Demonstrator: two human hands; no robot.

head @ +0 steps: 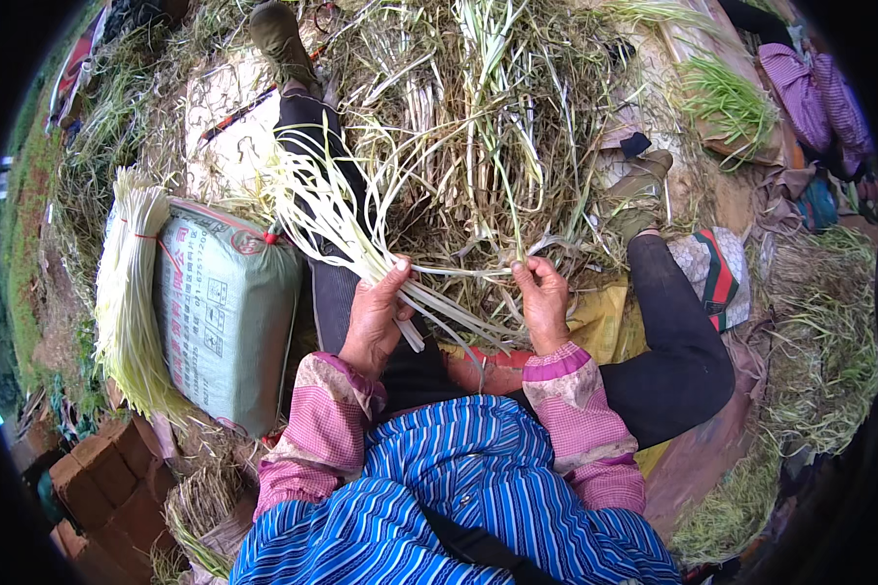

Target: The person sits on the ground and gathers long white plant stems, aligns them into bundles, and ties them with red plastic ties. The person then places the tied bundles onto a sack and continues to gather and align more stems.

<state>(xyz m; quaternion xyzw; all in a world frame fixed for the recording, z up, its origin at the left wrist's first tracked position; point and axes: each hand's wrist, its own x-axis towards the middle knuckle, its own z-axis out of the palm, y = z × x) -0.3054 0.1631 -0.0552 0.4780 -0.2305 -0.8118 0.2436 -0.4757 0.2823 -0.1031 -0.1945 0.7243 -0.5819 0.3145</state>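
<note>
My left hand (377, 313) grips a loose bunch of pale, blanched chive-like stalks (329, 219). Their yellowish tips fan out over my left thigh, and the cut ends stick out below my fist. In my right hand (543, 298), thumb and fingers pinch a greener stalk (513, 212) that runs upward toward the pile. A white stalk stretches across the gap between both hands. Beyond them lies a heap of uncleaned stalks with dry leaves (468, 139) between my spread legs.
To the left, a tied bundle of white stalks (128, 292) hangs over a stuffed woven sack (227, 307) bearing writing. Bricks (102, 475) sit at the lower left. Green stalks (728, 102) rest at upper right near another person's purple sleeve (797, 88). Trimmings (819, 329) cover the right side.
</note>
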